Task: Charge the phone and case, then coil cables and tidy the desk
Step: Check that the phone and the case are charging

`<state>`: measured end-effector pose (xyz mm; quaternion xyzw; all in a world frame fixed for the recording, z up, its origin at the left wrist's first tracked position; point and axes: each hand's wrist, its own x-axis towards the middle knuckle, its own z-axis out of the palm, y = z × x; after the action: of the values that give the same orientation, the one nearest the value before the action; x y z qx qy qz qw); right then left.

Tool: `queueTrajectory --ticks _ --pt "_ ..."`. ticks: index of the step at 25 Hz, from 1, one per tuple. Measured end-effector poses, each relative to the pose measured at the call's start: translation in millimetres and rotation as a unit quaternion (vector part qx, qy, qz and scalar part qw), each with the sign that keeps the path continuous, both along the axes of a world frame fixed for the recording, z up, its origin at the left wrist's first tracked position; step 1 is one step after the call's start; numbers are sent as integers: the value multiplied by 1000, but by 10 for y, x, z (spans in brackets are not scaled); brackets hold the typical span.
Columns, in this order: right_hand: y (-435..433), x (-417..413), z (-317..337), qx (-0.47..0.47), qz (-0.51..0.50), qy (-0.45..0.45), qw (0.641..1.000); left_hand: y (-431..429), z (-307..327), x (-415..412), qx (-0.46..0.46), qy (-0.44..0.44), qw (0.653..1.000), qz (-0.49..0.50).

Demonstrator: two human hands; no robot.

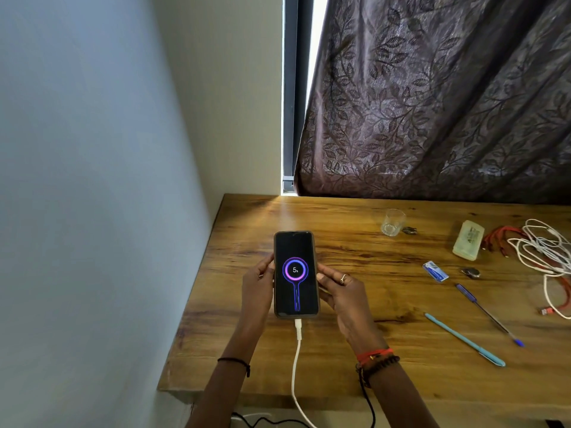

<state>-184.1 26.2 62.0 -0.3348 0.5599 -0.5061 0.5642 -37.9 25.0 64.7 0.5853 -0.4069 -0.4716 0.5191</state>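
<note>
A black phone (295, 274) lies flat near the left end of the wooden desk (370, 381), its screen lit with a charging ring reading 5%. A white cable (296, 362) is plugged into its near end and runs off the desk's front edge. My left hand (258, 284) grips the phone's left side and my right hand (341, 291) grips its right side. A pale rectangular case (468, 240) lies at the back right. Beside it sits a tangle of white cables (543, 250) and red cables (497, 239).
An empty glass (392, 222) stands at the back with a small dark item beside it. A blue-and-white packet (435, 271), a small round dark object (471, 272), a dark blue pen (488, 313) and a light blue pen (463, 339) lie on the right. A patterned curtain hangs behind.
</note>
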Motion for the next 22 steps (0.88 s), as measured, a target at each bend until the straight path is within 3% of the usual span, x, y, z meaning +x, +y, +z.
queueTrajectory --ticks 7,14,22 --pt "-3 76 -532 65 21 78 995 62 -528 16 79 -15 997 21" --pt "-14 155 -776 73 48 242 966 78 -900 77 108 -73 991 26" --pt "0 165 -922 77 60 267 959 31 -1048 86 99 -120 987 27"
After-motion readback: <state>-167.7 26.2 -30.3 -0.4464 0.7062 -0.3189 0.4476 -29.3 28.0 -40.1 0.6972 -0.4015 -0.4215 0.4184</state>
